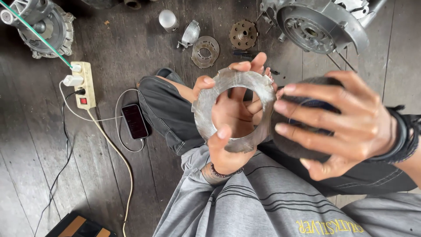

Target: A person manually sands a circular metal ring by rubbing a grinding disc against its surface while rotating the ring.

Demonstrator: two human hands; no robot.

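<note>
Metal ring [206, 115] around left hand [231, 127] fingers

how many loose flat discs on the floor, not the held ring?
2: a grey slotted metal disc and a rusty brown toothed disc, side by side beyond the knee. The hands may hide others.

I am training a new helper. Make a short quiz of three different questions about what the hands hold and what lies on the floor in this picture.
1. True or false: the left hand grips the metal ring with fingers through its opening.
2. What does the right hand hold against the ring?
A. a hammer
B. a dark round pad
C. a phone
3. Fill in: the phone lies on the wooden floor beside the white ____.

Key: 1 true; 2 B; 3 power strip.
</note>
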